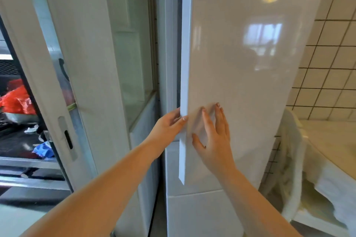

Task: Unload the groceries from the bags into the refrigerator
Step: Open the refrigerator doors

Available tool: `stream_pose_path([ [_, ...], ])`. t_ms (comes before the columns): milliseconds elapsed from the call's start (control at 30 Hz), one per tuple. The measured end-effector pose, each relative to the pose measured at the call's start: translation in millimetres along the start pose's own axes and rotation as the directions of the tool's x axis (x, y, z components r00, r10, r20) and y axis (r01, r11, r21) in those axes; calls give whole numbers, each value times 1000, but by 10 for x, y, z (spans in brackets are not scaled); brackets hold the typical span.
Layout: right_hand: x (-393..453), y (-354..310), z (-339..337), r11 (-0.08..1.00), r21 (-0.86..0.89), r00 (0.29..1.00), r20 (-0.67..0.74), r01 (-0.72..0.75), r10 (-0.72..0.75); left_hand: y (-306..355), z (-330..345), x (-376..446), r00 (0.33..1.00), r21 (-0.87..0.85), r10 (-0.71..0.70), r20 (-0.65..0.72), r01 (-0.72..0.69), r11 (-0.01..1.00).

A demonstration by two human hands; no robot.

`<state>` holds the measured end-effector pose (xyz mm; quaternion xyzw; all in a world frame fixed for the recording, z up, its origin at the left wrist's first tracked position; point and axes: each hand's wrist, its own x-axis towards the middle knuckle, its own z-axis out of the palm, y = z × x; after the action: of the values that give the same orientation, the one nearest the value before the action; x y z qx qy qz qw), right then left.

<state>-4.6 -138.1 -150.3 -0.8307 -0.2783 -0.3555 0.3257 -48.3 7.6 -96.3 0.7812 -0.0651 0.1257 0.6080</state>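
A white chair [292, 159] stands beside a cloth-covered table [331, 152], under a tiled wall [331, 54].

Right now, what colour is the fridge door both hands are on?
Glossy white refrigerator door, seen in the head view.

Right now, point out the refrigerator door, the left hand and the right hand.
refrigerator door [240, 54], head view, glossy front panel.
left hand [169, 125], head view, back of hand.
right hand [217, 140], head view, back of hand.

Bright daylight — glare, edge distortion
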Motion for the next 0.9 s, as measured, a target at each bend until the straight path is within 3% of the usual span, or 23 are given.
stream_pose_path([
  [300, -493, 17, -138, 989, 121, 996, 40, -89, 85, 33, 345, -297, 992, 82, 54, -112, -44, 996],
  [600, -1034, 139, -951, 969, 175, 984, 74, -174, 164, 257, 1291, -903, 960, 129, 105, -258, -74, 989],
  [900, -1616, 424, -1814, 941, 137, 950, 2, -309, 312, 497, 2278, -1298, 955, 229, 244, -169, -203, 952],
])
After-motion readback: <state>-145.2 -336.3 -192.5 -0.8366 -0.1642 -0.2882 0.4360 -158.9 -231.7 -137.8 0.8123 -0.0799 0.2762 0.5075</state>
